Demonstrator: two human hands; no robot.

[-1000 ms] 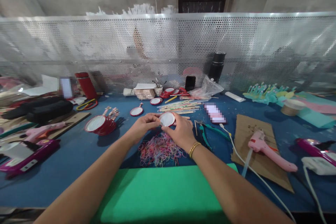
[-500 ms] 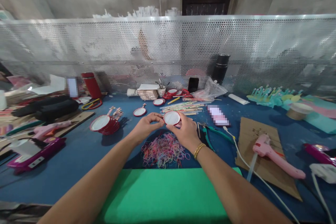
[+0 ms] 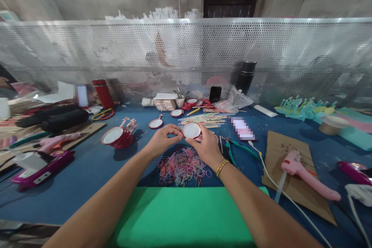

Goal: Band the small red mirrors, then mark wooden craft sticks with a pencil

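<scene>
A small round white disc with a red rim [image 3: 192, 130] is held up over the middle of the table. My right hand [image 3: 207, 145] grips its right and lower edge between thumb and fingers. At the disc's left edge, my left hand [image 3: 167, 139] has thumb and fingertips pinched together on the rim. Beneath both hands lies a loose heap of thin, multicoloured bands [image 3: 184, 166]. Behind the disc are several thin printed sticks [image 3: 209, 119]. Similar discs [image 3: 156, 123] rest farther back, and a stack of them with little sticks [image 3: 114, 136] stands to the left.
Green-handled pliers [image 3: 242, 148] and a phone [image 3: 243, 128] lie to the right. A pink glue gun [image 3: 308, 174] sits on cardboard [image 3: 276, 143], with a white cable [image 3: 279, 186] nearby. Purple power strip [image 3: 48, 170] at left; perforated metal screen [image 3: 186, 58] behind; green surface [image 3: 186, 217] in front.
The view has shifted very slightly, moving everything a little to the right in the picture. Both hands keep the same hold on the disc.
</scene>
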